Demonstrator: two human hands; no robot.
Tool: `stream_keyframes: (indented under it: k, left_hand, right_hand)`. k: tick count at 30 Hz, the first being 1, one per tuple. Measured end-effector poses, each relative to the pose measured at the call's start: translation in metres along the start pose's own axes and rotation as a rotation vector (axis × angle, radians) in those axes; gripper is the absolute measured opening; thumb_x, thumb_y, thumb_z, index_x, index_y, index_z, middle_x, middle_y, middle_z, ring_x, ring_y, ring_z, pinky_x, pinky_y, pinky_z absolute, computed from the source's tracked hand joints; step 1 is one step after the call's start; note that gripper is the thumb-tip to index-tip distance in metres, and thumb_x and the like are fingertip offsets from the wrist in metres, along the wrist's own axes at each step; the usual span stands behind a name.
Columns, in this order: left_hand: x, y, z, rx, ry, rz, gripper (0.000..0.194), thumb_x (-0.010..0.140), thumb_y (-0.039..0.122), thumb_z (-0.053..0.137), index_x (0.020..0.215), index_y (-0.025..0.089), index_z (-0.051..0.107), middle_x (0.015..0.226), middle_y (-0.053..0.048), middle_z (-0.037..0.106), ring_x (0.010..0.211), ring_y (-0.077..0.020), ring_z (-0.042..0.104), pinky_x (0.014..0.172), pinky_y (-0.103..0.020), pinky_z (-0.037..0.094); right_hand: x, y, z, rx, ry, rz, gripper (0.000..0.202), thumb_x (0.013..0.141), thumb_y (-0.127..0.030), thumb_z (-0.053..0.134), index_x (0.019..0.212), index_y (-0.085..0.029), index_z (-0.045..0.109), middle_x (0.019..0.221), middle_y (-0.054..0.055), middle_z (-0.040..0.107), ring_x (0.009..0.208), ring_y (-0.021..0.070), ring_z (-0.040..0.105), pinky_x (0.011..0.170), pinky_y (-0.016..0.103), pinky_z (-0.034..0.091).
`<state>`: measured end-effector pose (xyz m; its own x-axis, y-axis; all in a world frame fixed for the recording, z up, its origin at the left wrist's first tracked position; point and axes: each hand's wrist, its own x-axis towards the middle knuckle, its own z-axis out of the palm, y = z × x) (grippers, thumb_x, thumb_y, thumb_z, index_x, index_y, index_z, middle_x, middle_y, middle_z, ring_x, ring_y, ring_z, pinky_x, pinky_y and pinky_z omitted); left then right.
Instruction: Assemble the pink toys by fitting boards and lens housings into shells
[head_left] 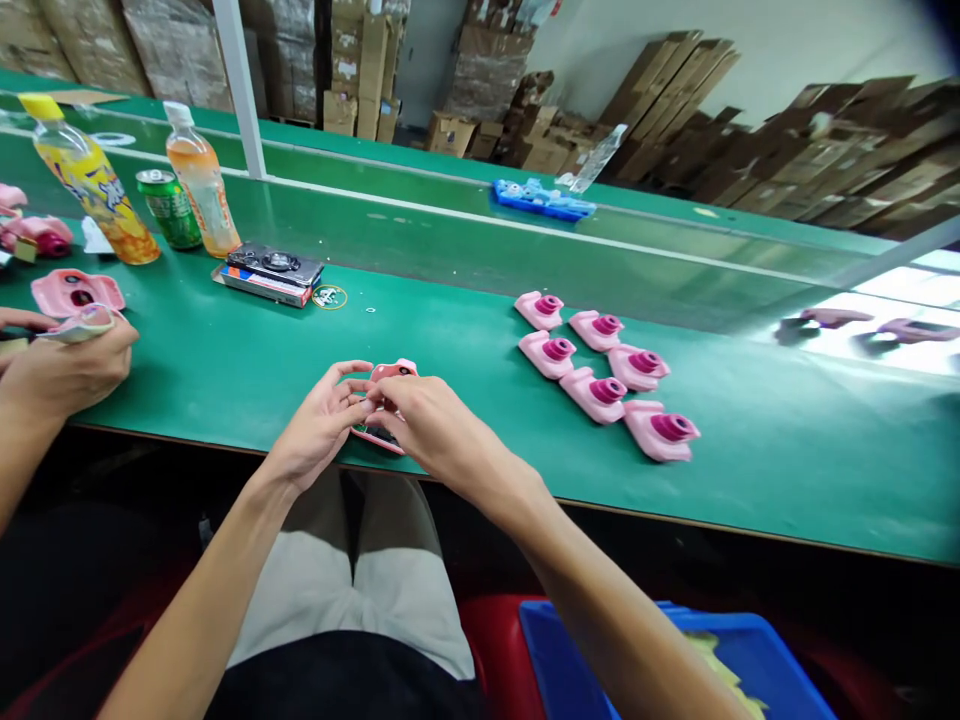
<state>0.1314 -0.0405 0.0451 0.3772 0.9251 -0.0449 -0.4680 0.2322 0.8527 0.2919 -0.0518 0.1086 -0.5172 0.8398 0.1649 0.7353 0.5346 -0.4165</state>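
Note:
At the front edge of the green table, an opened pink toy camera lies under my fingers. Its pink shell half [394, 371] shows beyond my fingertips, and the other half [380, 436], with dark parts inside, peeks out below them. My left hand [324, 415] comes in from the left, thumb and fingers drawn together. From the right, my right hand [439, 428] pinches at the same spot, its fingertips meeting those of the left. Whatever small thing sits between them is hidden. Several pink toy cameras [598, 394] with magenta lenses stand to the right.
A co-worker's hands [71, 365] hold a pink part at the left, beside a pink shell [77, 292]. Behind are a yellow-capped bottle [94, 185], a green can [169, 210], an orange drink bottle [202, 185] and stacked boxes [271, 270]. A blue bin [739, 640] stands low right.

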Motion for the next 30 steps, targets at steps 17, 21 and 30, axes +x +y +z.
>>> stream_keyframes:
  k: [17, 21, 30]
  left_hand:
    - [-0.002, -0.011, -0.005, 0.990, 0.173, 0.391, 0.012, 0.094, 0.018, 0.062, 0.085, 0.018, 0.069, 0.092, -0.001, 0.068, 0.080, -0.0138, 0.064, 0.075, -0.025, 0.049]
    - [-0.004, -0.015, -0.005, 1.099, 0.128, 0.430, 0.010, 0.097, 0.014, 0.058, 0.092, 0.018, 0.065, 0.096, -0.001, 0.068, 0.082, -0.0143, 0.064, 0.076, -0.026, 0.049]
    - [-0.006, -0.031, -0.003, 1.568, 0.166, 0.668, 0.017, 0.103, 0.016, 0.044, 0.092, 0.017, 0.057, 0.087, -0.006, 0.064, 0.081, -0.0226, 0.060, 0.074, -0.035, 0.049]
  right_hand:
    - [-0.049, 0.021, 0.061, 0.188, 0.556, 0.096, 0.018, 0.093, -0.015, 0.067, 0.103, -0.023, 0.079, 0.102, 0.004, 0.079, 0.094, 0.0199, 0.073, 0.084, 0.033, 0.062]
    - [-0.050, 0.025, 0.063, 0.080, 0.485, 0.032, 0.021, 0.096, -0.013, 0.061, 0.103, -0.022, 0.078, 0.102, 0.006, 0.079, 0.094, 0.0211, 0.071, 0.081, 0.035, 0.063]
    - [-0.052, 0.021, 0.059, 0.000, 0.461, -0.039, 0.018, 0.098, -0.013, 0.058, 0.100, -0.018, 0.075, 0.098, 0.006, 0.078, 0.089, 0.0206, 0.066, 0.077, 0.034, 0.061]
